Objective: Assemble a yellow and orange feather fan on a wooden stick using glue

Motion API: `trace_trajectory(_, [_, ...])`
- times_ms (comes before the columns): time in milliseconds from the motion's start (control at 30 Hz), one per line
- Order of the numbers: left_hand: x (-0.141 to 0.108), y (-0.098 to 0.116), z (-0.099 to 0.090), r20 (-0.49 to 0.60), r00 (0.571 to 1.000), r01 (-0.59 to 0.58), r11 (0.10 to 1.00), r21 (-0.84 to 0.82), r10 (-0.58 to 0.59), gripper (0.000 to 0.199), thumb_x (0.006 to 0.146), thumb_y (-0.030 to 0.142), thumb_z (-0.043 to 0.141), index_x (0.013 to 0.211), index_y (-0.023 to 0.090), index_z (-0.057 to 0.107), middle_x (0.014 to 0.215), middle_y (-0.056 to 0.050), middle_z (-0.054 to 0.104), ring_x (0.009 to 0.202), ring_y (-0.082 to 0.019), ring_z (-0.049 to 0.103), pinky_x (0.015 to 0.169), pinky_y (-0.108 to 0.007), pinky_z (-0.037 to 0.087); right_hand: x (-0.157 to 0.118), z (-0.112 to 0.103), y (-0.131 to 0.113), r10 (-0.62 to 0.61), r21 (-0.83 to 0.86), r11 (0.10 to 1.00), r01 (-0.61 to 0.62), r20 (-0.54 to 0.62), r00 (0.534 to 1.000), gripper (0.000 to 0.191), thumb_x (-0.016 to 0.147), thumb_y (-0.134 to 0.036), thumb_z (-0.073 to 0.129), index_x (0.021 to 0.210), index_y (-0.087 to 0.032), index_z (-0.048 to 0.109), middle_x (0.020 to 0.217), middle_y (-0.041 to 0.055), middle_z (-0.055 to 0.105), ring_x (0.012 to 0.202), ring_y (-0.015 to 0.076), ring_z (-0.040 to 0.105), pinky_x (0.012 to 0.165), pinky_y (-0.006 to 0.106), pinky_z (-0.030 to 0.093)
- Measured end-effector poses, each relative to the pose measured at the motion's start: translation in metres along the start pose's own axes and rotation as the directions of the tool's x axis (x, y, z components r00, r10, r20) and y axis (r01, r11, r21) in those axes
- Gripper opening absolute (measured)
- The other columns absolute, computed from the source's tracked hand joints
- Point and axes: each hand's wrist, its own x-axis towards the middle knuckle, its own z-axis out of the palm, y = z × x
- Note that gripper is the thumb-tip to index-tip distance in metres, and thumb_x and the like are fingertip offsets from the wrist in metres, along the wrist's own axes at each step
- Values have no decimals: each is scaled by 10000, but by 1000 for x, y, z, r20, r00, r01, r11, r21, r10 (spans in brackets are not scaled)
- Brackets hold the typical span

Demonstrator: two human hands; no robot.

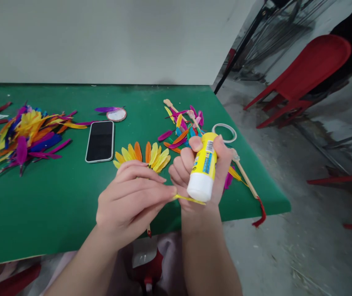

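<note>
Both hands are raised over the green tabletop [71, 213], to the right of the phone [100, 142], which serves as the reference point. My left hand [132, 201] is closed at the fingertips, pinching one end of a thin yellow feather [191, 200]; the feather extends rightward from the pinch, farther from the phone. My right hand [182, 166] is clamped around the yellow glue stick [206, 160], held tilted, its white end low and close to the feather; whether the two touch, I cannot tell.

Between the phone and the glue stick, a fan of yellow and orange feathers [153, 154] spreads behind my left hand, which hides its lower part. Just beyond the phone lies a round white disc [117, 114] with a darker rim, a purple feather [105, 109] beside it. Left of the phone is a heap of mixed feathers [33, 131] in yellow, orange, blue and magenta.

Well to the right of the phone, past the fan, is a smaller scatter of coloured feathers [180, 133] with wooden sticks [176, 110] among them. Farther right again lie a pale ring of tape [224, 132] and, nearer me, a wooden stick with a red tassel [246, 174]. A red chair [314, 68] stands off the tabletop, on the far right of the phone.
</note>
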Motion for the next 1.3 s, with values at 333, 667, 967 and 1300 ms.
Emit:
trace_trajectory(333, [3,2,0,29,1000,-10,1000,-25,11,167,739,52,642,861,167,644,718,-11,683,750,-157,608,733,-357,478,0,-1,0,11,35,999,-12,35,999,412,771,-626,439,662,-231,387,380,-114,226,305,54,133,299,210,137])
trace_trajectory(667, [2,0,-1,21,1000,-5,1000,1,5,177,753,79,635,881,201,644,731,-2,690,763,-159,614,729,-349,486,1,-3,1,33,17,999,-34,61,998,428,755,-648,435,657,-234,383,386,-117,239,298,53,129,298,198,151])
trace_trajectory(967, [1,0,1,22,1000,-7,1000,-15,7,206,723,26,651,876,164,644,741,-14,691,764,-162,602,734,-371,478,1,-2,2,38,39,998,-41,80,996,408,773,-620,425,657,-231,381,378,-114,261,298,49,141,293,195,151])
trace_trajectory(1300, [3,3,1,-13,999,42,995,-96,-43,189,746,36,638,871,178,646,733,-2,674,755,-144,596,729,-339,478,2,-4,3,28,33,999,-31,100,995,399,783,-608,421,659,-231,386,385,-115,267,288,48,119,282,201,139])
